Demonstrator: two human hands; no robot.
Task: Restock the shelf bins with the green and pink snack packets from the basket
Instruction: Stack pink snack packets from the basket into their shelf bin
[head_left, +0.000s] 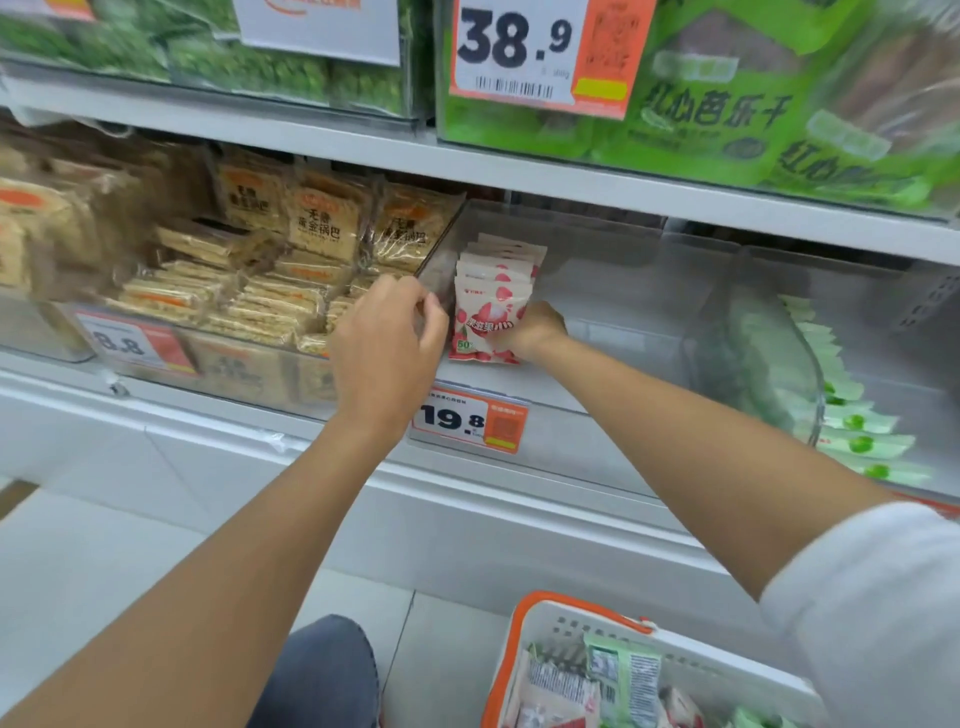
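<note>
- Nearest, at the lower right, is a white basket with an orange rim (511, 639). Loose snack packets (621, 675) in green and pink lie inside it.
- To its left is a knee in grey denim (322, 670). A white sleeve (883, 597) covers the upper right arm.
- Both bare forearms reach up and forward to the middle shelf.
- The left hand (387, 353) has curled fingers, with its fingertips at the left wall of a clear bin (623, 291). I cannot tell whether it pinches anything.
- The right hand (532, 330) is inside that bin and grips the right edge of the front pink packet (483, 322), which stands upright.
- Behind it, more pink packets (501, 260) stand in a row along the bin's left wall.
- An orange and white price tag (470, 418) reading 19.8 hangs on the bin's front.
- In the next bin to the right is a row of green packets (857, 426).
- In the bin to the left are brown cracker packs (260, 291), blurred.
- Farthest, on the shelf above, are large green bags (727, 114) and a tag reading 38.9 (514, 47).
</note>
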